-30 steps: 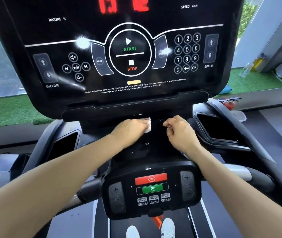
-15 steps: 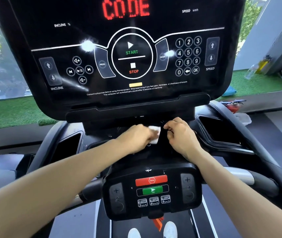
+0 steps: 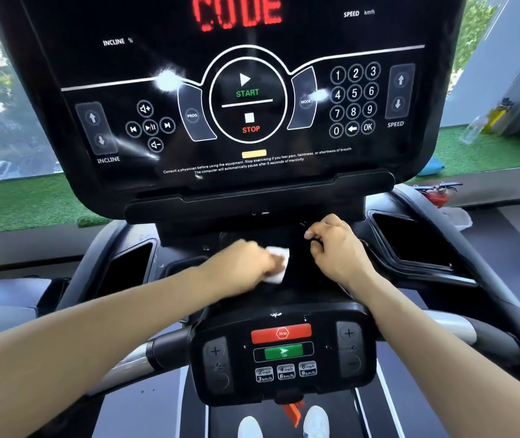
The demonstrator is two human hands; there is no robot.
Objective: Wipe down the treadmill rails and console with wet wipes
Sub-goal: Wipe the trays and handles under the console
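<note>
A black treadmill console point(image 3: 252, 99) fills the upper view, its red display reading CODE. Below it, my left hand point(image 3: 246, 260) grips a white wet wipe point(image 3: 276, 263) and presses it on the dark sloped panel point(image 3: 296, 279) under the console shelf. My right hand point(image 3: 336, 248) lies just right of the wipe with fingers curled, pinching a thin dark cord point(image 3: 307, 227) near the shelf's underside. The lower control pod point(image 3: 284, 352) with red stop and green go buttons sits in front. Silver-and-black rails point(image 3: 461, 333) extend to both sides.
Cup holder recesses sit left point(image 3: 129, 267) and right point(image 3: 410, 238) of the panel. Green turf point(image 3: 15, 200) and a window lie beyond. A red fire extinguisher point(image 3: 435, 192) and bottles point(image 3: 489, 121) stand at the right. My white shoes point(image 3: 284, 422) are on the belt.
My left hand has slid the wipe down and to the right along the panel. The right hand stayed near the cord. The display changed to CODE.
</note>
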